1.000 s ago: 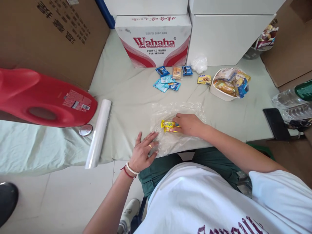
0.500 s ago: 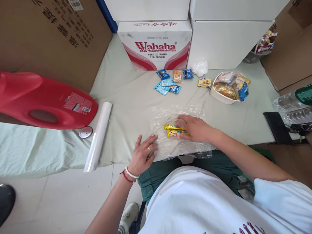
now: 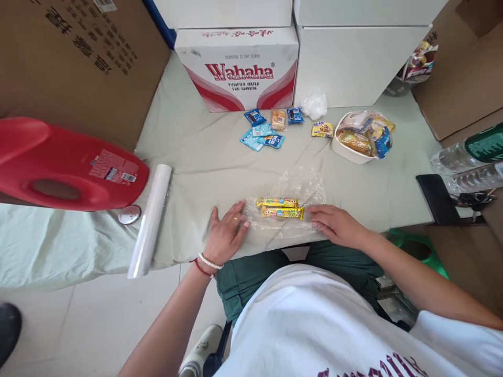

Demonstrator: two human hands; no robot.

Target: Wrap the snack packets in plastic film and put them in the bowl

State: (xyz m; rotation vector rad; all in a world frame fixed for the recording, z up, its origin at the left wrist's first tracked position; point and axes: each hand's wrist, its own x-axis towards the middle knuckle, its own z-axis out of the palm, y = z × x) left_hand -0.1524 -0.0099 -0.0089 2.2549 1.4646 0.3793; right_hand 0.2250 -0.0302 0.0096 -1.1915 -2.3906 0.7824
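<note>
Two yellow snack sticks in printed wrappers (image 3: 280,211) lie side by side on a crumpled sheet of clear plastic film (image 3: 301,180). The film spreads on the cloth near the table's front edge. At its left edge my left hand (image 3: 227,234) rests palm down, fingers apart and fingertips touching the film. My right hand (image 3: 340,225) is at the film's right side, just beyond the sticks' right ends. Its fingers are pressed together on the film's edge; the thumb is partly hidden.
Several small snack packets (image 3: 262,137) lie before the Wahaba-style "Wahaha" carton (image 3: 239,73). A white bowl of snacks (image 3: 349,152) stands right of a yellow packet (image 3: 322,129). Leftward are a film roll (image 3: 151,220) and a red jug (image 3: 113,173); rightward, a black phone (image 3: 437,199) and bottles (image 3: 459,157).
My right hand has moved off the snack sticks to the right edge of the film. The film's near edge now lies farther in from the table edge. My left hand stays at the left edge.
</note>
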